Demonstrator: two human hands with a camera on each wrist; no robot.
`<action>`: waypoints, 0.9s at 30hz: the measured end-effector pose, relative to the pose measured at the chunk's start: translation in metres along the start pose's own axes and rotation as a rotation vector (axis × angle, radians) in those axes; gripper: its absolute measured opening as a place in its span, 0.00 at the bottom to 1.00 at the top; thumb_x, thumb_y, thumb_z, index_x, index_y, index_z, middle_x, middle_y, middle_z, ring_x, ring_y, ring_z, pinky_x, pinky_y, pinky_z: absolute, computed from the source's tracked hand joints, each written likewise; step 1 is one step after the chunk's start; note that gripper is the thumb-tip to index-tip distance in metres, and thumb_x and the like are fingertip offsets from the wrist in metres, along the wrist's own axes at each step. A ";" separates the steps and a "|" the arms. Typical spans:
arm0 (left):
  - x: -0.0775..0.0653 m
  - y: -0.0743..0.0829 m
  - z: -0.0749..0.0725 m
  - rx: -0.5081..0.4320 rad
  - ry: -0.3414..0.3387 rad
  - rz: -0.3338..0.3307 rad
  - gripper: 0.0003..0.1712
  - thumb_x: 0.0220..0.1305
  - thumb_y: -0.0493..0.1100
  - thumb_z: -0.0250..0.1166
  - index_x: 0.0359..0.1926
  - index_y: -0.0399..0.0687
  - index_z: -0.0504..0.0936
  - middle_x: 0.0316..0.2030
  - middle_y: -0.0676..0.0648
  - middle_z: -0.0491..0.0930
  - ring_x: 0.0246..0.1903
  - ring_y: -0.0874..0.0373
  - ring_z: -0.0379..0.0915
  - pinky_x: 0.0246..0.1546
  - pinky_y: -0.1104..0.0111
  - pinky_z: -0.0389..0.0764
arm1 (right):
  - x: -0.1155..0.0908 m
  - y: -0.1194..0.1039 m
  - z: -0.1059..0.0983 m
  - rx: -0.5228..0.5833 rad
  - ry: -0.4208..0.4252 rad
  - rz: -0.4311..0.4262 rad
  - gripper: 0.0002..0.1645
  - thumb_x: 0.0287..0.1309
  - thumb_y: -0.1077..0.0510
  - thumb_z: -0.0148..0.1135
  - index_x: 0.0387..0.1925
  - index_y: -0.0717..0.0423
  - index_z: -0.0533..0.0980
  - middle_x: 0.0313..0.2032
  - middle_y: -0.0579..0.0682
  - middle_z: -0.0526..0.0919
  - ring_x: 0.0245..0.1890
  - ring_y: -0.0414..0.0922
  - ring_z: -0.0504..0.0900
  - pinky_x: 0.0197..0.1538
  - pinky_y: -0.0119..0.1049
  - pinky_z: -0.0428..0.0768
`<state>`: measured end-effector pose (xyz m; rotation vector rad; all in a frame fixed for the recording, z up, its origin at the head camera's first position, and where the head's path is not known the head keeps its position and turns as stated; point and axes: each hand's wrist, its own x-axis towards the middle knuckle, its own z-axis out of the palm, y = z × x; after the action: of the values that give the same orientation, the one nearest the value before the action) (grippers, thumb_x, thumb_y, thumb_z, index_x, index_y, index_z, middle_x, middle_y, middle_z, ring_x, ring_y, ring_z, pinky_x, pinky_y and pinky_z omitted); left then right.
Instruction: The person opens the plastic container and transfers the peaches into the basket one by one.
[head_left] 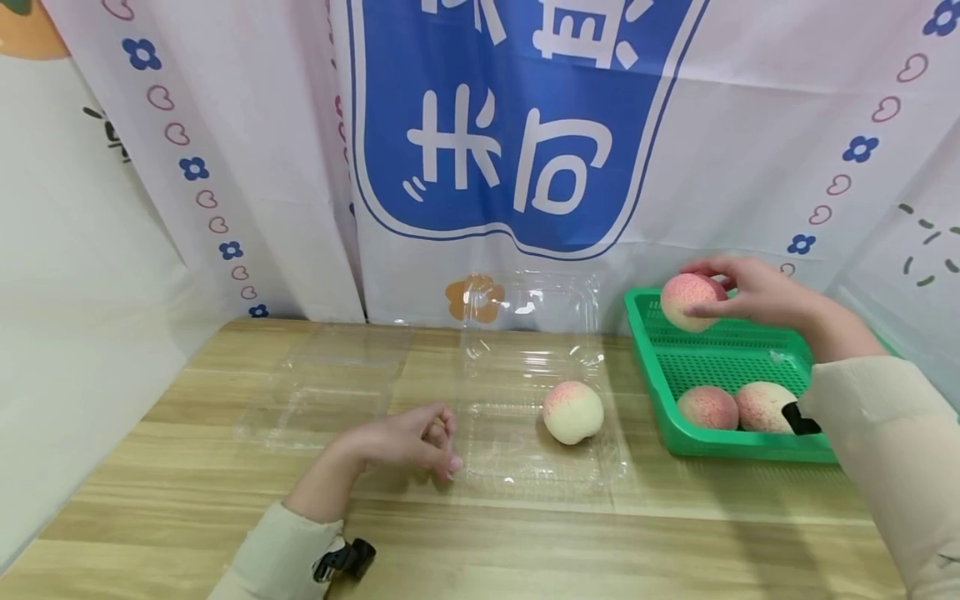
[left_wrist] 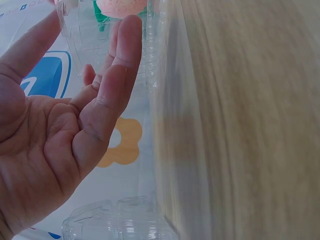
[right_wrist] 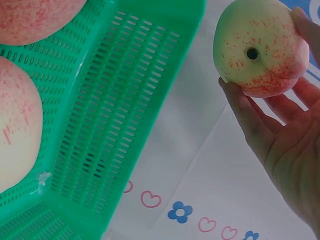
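Above the left part of a green basket [head_left: 660, 400], my right hand [head_left: 757, 292] grips a pink and cream peach [head_left: 688, 302]. In the right wrist view this peach [right_wrist: 260, 50] shows a small dark hole, with fingers and thumb round its sides. An open clear plastic clamshell box [head_left: 517, 467] lies on the table, its lid [head_left: 532, 321] raised at the back. One peach [head_left: 573, 413] sits in the right side of its base. My left hand [head_left: 405, 442] pinches the box's left edge between thumb and forefinger; the other fingers [left_wrist: 107, 95] are loosely bent.
Two more peaches, a redder one [head_left: 707, 407] and a paler one [head_left: 765, 407], lie at the basket's front. A second clear plastic box [head_left: 322, 392] stands on the left of the wooden table [head_left: 480, 550]. A printed curtain [head_left: 300, 167] hangs behind.
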<state>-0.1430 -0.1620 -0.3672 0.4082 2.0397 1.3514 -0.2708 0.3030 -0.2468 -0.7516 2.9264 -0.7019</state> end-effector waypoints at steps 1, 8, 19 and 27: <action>0.000 0.000 0.000 -0.001 0.001 0.000 0.25 0.63 0.41 0.68 0.50 0.35 0.63 0.31 0.44 0.81 0.34 0.48 0.84 0.37 0.62 0.80 | 0.001 0.001 0.001 -0.002 0.000 -0.001 0.36 0.56 0.56 0.73 0.65 0.58 0.71 0.59 0.59 0.78 0.50 0.52 0.78 0.41 0.28 0.76; 0.000 0.001 0.000 0.008 0.001 0.007 0.26 0.63 0.42 0.69 0.50 0.34 0.64 0.32 0.43 0.81 0.35 0.47 0.84 0.37 0.61 0.81 | 0.007 0.015 0.008 0.020 -0.024 0.034 0.35 0.56 0.53 0.73 0.63 0.57 0.72 0.57 0.58 0.80 0.41 0.37 0.76 0.40 0.30 0.77; -0.002 -0.001 0.002 -0.001 -0.001 0.010 0.25 0.63 0.42 0.69 0.50 0.34 0.64 0.32 0.43 0.81 0.35 0.47 0.84 0.37 0.61 0.81 | 0.014 0.026 0.020 0.046 -0.077 0.064 0.37 0.59 0.49 0.71 0.65 0.60 0.70 0.59 0.63 0.78 0.44 0.47 0.78 0.40 0.34 0.79; -0.002 -0.001 0.002 -0.001 0.006 -0.001 0.25 0.62 0.41 0.69 0.50 0.34 0.64 0.32 0.43 0.82 0.34 0.48 0.84 0.36 0.62 0.81 | 0.023 0.033 0.023 0.072 -0.105 0.118 0.38 0.60 0.47 0.69 0.66 0.61 0.68 0.60 0.65 0.76 0.46 0.52 0.78 0.40 0.37 0.80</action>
<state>-0.1403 -0.1623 -0.3675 0.4027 2.0437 1.3548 -0.3022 0.3086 -0.2801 -0.5853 2.8073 -0.7290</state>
